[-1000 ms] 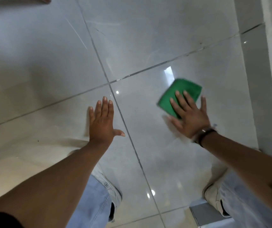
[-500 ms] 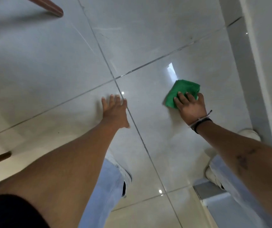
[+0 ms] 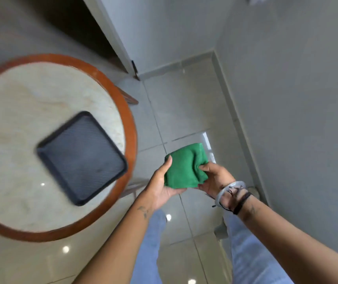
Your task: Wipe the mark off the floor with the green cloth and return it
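Note:
The green cloth (image 3: pixel 185 168) is folded and held up in the air between both hands, above the pale tiled floor (image 3: pixel 186 107). My left hand (image 3: pixel 162 186) cups its left side and underside. My right hand (image 3: pixel 213 177) pinches its right edge. To the left stands a round table with a marble top and a wooden rim (image 3: pixel 130 128), carrying a dark square tray (image 3: pixel 81 156) with nothing in it. No mark shows on the visible floor tiles.
A grey wall (image 3: pixel 297 99) runs along the right, close to my right arm. A white door frame (image 3: pixel 112 37) stands at the back beside a dark opening. My legs in light jeans (image 3: pixel 153 242) are below, on the tiles.
I have risen from the floor. The cloth, pressed on the tile under my right hand before, is now lifted and held in both hands. The table and tray have come into view.

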{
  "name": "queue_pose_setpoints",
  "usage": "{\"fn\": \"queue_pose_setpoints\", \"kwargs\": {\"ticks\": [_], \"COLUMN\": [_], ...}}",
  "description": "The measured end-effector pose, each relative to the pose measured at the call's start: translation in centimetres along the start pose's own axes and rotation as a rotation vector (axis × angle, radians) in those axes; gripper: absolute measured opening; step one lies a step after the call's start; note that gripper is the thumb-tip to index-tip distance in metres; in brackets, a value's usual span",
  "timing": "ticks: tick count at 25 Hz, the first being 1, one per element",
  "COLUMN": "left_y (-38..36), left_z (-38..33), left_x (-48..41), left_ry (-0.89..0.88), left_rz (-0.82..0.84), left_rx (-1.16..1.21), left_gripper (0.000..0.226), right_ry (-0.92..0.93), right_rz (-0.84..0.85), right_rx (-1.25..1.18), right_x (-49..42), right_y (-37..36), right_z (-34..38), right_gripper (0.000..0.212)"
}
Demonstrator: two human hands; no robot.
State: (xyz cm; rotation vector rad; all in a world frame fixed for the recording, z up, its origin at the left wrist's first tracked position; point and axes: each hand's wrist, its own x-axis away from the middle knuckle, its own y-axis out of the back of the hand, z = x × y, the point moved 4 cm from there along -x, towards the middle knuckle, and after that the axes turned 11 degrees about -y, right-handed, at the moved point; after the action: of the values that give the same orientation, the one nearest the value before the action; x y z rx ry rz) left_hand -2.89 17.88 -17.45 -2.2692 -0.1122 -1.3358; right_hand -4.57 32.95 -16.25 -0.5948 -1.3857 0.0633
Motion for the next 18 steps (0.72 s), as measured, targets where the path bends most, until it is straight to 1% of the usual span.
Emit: {"fn": "queue_pose_setpoints", "kwargs": {"ticks": [1,2,3,4,5,8,9,10,11,13,16,18], "left_y": [0.2,0.9,2.0,3.4,5.0,10.0,11.8,13.6,15.0,18.5,20.6,20.2], "left_z": [-2.1,-4.1,-6.1,-7.6,-8.5,-11.0,-11.4,-11.9,-12.2,-11.7,-10.8,-11.5], "left_x": [2.4,4.3,6.1,7.4,8.4,9.8,9.8,9.6,9.4,8.5,7.9,8.7], "left_ry": [-0.062,-0.135,-0.200,-0.242,-0.262,-0.358,-0.399,-0.424,-0.424,-0.368,-0.280,-0.247], "left_rz": [0.000,-0.022,-0.061,-0.096,-0.134,-0.307,-0.406,-0.492,-0.572,-0.739,-0.812,-0.886], "left_rx": [0.030,-0.006,-0.081,-0.152,-0.185,-0.187,-0.242,-0.325,-0.433,-0.592,-0.764,-0.951], "left_gripper": [0.052,0.048,0.045,0.041,0.037,0.021,0.019,0.024,0.035,0.051,0.051,0.054], "right_ry": [0.031,0.052,0.071,0.105,0.158,0.371,0.408,0.433,0.449,0.495,0.574,0.671], "right_rz": [0.038,0.060,0.064,0.042,-0.016,-0.279,-0.325,-0.357,-0.402,-0.477,-0.596,-0.664], "right_rx": [0.080,0.154,0.248,0.348,0.466,0.912,1.011,1.074,1.126,1.353,1.721,1.767], "right_x": [2.2,3.6,4.6,4.9,4.7,1.2,-0.6,-2.6,-4.1,-7.6,-9.3,-7.8], "right_y": [-2.7,-5.3,-8.1,-10.7,-13.0,-18.4,-19.9,-21.3,-22.1,-23.4,-23.8,-23.8], "right_z": [0.7,1.1,1.3,1.3,1.1,0.0,-0.9,-1.7,-2.3,-4.2,-5.6,-5.5], "right_gripper": [0.042,0.043,0.037,0.023,0.011,0.015,0.014,0.012,0.013,0.021,0.035,0.033]}}
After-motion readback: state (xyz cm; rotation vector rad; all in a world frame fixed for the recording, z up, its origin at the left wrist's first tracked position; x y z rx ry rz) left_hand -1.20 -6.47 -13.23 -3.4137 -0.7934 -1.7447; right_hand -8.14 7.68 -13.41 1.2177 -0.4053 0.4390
